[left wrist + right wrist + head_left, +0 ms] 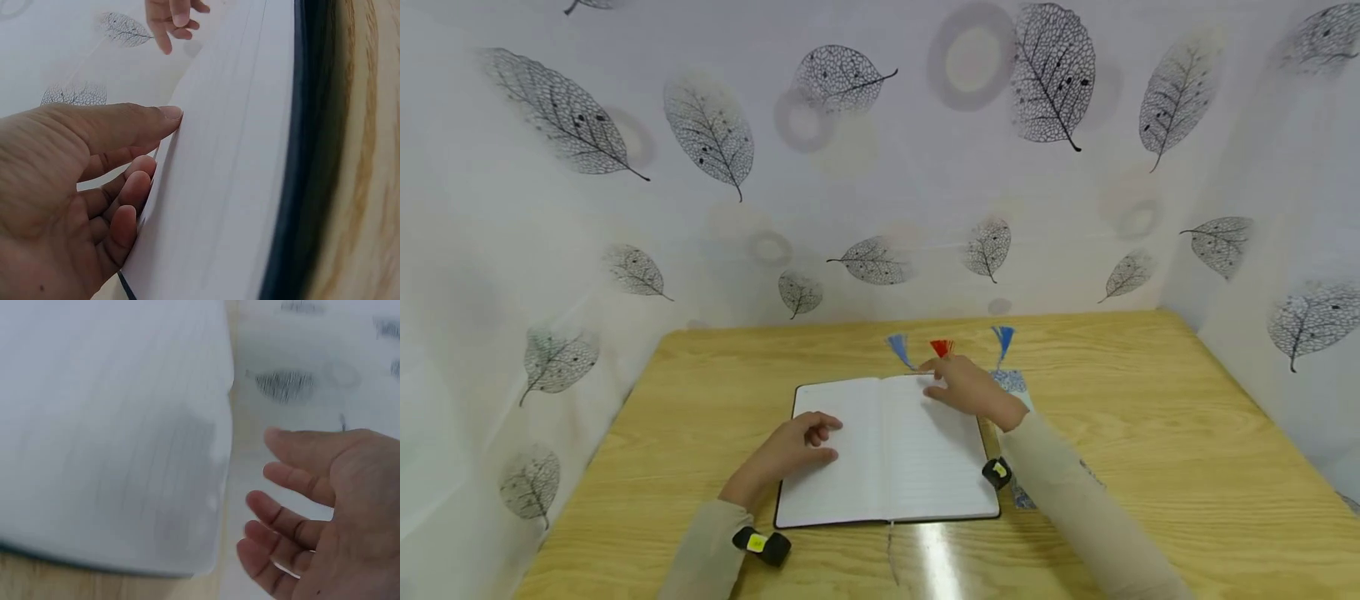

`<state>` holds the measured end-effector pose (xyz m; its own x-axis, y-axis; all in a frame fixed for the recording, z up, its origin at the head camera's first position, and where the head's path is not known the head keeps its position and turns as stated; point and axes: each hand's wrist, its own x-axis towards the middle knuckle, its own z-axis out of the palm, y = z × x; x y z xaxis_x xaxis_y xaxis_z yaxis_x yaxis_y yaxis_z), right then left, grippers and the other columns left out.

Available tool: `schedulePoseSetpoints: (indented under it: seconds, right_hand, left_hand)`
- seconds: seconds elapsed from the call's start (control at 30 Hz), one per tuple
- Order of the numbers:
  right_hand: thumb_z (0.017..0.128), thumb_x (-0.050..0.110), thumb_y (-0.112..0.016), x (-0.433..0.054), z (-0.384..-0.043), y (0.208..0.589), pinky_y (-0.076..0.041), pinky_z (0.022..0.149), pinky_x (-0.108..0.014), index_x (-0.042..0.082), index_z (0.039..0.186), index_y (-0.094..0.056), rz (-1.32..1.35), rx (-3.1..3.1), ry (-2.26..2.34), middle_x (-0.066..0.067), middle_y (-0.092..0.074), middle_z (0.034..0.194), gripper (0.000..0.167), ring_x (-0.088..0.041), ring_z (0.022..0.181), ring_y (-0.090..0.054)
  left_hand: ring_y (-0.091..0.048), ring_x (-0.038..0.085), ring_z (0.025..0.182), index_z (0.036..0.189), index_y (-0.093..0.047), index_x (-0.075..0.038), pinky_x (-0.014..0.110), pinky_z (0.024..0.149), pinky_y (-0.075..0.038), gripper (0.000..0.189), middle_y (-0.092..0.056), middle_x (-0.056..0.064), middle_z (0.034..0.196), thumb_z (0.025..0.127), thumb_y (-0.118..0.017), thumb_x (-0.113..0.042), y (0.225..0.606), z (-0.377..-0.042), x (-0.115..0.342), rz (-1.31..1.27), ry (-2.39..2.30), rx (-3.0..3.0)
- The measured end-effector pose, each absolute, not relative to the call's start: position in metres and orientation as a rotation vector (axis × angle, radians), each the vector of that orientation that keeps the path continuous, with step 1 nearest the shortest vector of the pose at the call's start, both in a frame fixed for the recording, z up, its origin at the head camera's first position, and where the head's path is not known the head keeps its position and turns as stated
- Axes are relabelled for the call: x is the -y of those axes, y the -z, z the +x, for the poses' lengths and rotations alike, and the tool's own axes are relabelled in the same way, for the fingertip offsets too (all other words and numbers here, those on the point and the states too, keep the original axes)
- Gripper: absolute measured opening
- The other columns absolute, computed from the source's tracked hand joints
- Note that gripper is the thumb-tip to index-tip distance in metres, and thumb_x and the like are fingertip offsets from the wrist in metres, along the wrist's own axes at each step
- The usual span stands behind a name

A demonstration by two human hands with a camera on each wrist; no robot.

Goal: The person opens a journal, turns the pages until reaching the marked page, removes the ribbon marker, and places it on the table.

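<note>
An open notebook with lined white pages and a dark cover lies on the wooden table. Over its left page is my left hand, fingers loosely bent. In the left wrist view the thumb rests along the page surface, the other fingers bent below it. My right hand reaches across the top of the right page, fingers loosely extended and nothing seen between them. The right wrist view shows that hand beside the page edge, fingers spread and apart from it.
Past the notebook's top edge lie a light blue tassel, a red tassel and a darker blue tassel. A patterned bookmark lies right of the notebook, partly under my right arm. A thin ribbon trails from the spine. Leaf-print sheeting stands behind the table.
</note>
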<state>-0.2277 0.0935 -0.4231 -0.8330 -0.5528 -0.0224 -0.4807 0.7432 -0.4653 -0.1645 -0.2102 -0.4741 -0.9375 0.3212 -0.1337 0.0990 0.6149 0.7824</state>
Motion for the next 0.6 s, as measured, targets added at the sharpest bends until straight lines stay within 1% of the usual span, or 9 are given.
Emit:
schedulePoseSetpoints:
  seconds: [0.1,0.17,0.23,0.37,0.47,0.6]
  right_hand:
    - [0.094,0.019,-0.063,-0.108,-0.244,0.435,-0.041,0.094,-0.051,0.001,0.13,-0.057,-0.79,-2.807,0.677,-0.02,-0.059,0.114,0.041,-0.033,0.105,-0.054]
    - [0.094,0.021,-0.062,-0.116,-0.251,0.444,-0.035,0.096,-0.054,0.002,0.13,-0.058,-0.795,-2.813,0.649,-0.02,-0.057,0.115,0.04,-0.035,0.106,-0.05]
    - [0.095,0.023,-0.061,-0.121,-0.256,0.45,-0.032,0.098,-0.055,0.004,0.13,-0.059,-0.789,-2.813,0.628,-0.021,-0.056,0.118,0.04,-0.035,0.109,-0.048]
    - [0.096,0.027,-0.059,-0.128,-0.256,0.454,-0.035,0.088,-0.051,0.005,0.133,-0.057,-0.754,-2.765,0.663,-0.024,-0.052,0.122,0.042,-0.035,0.105,-0.043]
    - [0.097,0.026,-0.057,-0.13,-0.255,0.453,-0.036,0.086,-0.051,0.006,0.134,-0.056,-0.727,-2.734,0.685,-0.026,-0.049,0.124,0.042,-0.038,0.107,-0.042]
    - [0.098,0.025,-0.056,-0.131,-0.255,0.453,-0.038,0.089,-0.054,0.006,0.135,-0.056,-0.737,-2.736,0.678,-0.027,-0.048,0.125,0.041,-0.042,0.112,-0.042]
  left_hand:
    - [-0.046,0.016,0.086,0.117,-0.063,-0.009,0.023,0.072,-0.04,0.036,-0.053,0.003,0.094,0.084,-0.075,-0.017,0.473,-0.165,0.212,0.366,-1.227,-2.568]
    - [-0.046,0.016,0.086,0.117,-0.063,-0.009,0.022,0.072,-0.04,0.036,-0.052,0.003,0.094,0.084,-0.075,-0.018,0.473,-0.165,0.213,0.382,-1.222,-2.564]
    - [-0.046,0.016,0.086,0.117,-0.063,-0.009,0.023,0.072,-0.04,0.036,-0.052,0.003,0.094,0.084,-0.075,-0.018,0.473,-0.165,0.213,0.387,-1.224,-2.563]
    - [-0.046,0.016,0.086,0.117,-0.063,-0.009,0.023,0.073,-0.039,0.036,-0.052,0.003,0.094,0.084,-0.075,-0.018,0.471,-0.164,0.212,0.38,-1.221,-2.573]
    - [-0.046,0.016,0.085,0.117,-0.063,-0.009,0.023,0.072,-0.039,0.035,-0.052,0.003,0.094,0.084,-0.075,-0.017,0.471,-0.164,0.212,0.381,-1.212,-2.581]
    - [-0.046,0.016,0.085,0.117,-0.063,-0.009,0.022,0.071,-0.039,0.035,-0.053,0.003,0.093,0.084,-0.075,-0.017,0.47,-0.163,0.213,0.377,-1.207,-2.584]
